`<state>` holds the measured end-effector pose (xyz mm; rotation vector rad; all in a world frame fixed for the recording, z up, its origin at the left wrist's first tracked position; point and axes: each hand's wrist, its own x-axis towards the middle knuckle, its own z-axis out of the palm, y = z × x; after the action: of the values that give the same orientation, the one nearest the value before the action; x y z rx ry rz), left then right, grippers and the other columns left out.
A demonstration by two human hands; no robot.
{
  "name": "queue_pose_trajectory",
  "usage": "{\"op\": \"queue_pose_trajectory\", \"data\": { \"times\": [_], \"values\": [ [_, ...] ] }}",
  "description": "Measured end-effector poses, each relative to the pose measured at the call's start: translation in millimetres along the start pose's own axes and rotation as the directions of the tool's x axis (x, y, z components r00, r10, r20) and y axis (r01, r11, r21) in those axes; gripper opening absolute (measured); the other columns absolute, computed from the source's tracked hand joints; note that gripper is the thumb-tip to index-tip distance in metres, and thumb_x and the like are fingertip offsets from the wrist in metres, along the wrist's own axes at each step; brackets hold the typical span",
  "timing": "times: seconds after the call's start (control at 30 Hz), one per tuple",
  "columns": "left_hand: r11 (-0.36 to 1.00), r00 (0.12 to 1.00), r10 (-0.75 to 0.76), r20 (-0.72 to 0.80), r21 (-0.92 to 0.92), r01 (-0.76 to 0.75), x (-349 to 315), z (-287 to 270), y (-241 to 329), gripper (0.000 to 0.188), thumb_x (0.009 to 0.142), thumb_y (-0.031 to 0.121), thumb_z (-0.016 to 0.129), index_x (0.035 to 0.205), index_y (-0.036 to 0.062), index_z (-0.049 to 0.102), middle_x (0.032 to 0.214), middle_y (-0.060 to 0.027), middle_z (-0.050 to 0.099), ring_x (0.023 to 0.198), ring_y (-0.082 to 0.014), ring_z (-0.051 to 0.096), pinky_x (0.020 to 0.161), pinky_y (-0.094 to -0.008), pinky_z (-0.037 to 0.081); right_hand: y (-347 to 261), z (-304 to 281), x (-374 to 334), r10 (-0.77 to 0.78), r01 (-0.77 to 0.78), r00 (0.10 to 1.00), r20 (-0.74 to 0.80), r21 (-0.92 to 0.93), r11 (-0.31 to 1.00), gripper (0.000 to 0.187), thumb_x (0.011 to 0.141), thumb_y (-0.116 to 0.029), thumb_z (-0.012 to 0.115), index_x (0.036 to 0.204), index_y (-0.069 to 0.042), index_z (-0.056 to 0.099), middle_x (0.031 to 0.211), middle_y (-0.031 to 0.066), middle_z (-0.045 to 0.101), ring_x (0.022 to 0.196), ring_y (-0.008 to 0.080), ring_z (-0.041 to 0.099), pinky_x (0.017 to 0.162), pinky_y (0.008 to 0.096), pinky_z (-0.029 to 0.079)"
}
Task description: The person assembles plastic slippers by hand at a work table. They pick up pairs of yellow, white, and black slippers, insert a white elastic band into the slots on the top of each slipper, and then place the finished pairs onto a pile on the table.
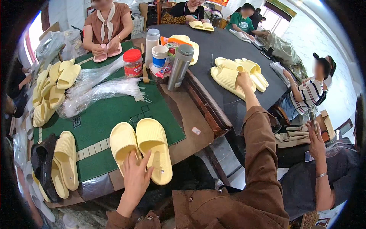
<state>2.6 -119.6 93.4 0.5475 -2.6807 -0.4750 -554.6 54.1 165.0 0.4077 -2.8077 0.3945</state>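
Yellow slippers (pixel 153 133) sit under the spread left hand (pixel 135 173). The right hand (pixel 245 81) is at more slippers (pixel 225 76); whether clamped, I can't tell.

**Mostly Twos**

I have two hands: my left hand (pixel 136 177) and my right hand (pixel 246 81). I count two ridged yellow slippers (pixel 152 133) in front of me and four cream slippers (pixel 225 78) by my right hand. The heaped slippers (pixel 68 76) at far left overlap too much for an exact number, but I see more than five. Nearer me are at least two pale slippers (pixel 66 152). I also count two pink slippers (pixel 100 54), two flasks (pixel 180 68), two bundles of clear strands (pixel 106 93), one red-lidded jar (pixel 132 64), one paper cup (pixel 159 61) and one green mat (pixel 162 108).
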Motion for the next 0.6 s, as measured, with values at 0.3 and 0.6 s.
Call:
{"op": "queue_pose_trajectory", "data": {
  "times": [0.3, 0.6],
  "values": [
    [0.994, 0.995, -0.043, -0.092, 0.093, 0.051, 15, 44, -19, 0.053, 0.083, 0.029, 0.067, 0.123, -0.0018, 0.051, 0.116, -0.0274, 0.045, 0.111, -0.0456, 0.043, 0.098, -0.0516, 0.033, -28, -23, -80, -0.360, 0.358, 0.932, 0.050, 0.032, 0.933, 0.027, 0.081, -0.025, 0.053, 0.097, -0.004, 0.062, 0.095, 0.0198, 0.065, 0.089, 0.0384, 0.062, 0.079, 0.0452, 0.048],
    [0.977, 0.980, 0.002, -0.201, 0.209, 0.041, 6, 37, -60, 0.037, 0.079, 0.006, 0.057, 0.114, -0.0041, 0.054, 0.107, -0.0216, 0.051, 0.104, -0.0372, 0.050, 0.097, -0.0470, 0.038, -119, -34, -276, -0.631, 0.414, 0.770, 0.096, 0.677, 0.609, 0.027, 0.075, 0.009, 0.051, 0.102, 0.009, 0.056, 0.094, 0.0249, 0.065, 0.088, 0.0318, 0.067, 0.075, 0.0393, 0.052]
  ]
}}
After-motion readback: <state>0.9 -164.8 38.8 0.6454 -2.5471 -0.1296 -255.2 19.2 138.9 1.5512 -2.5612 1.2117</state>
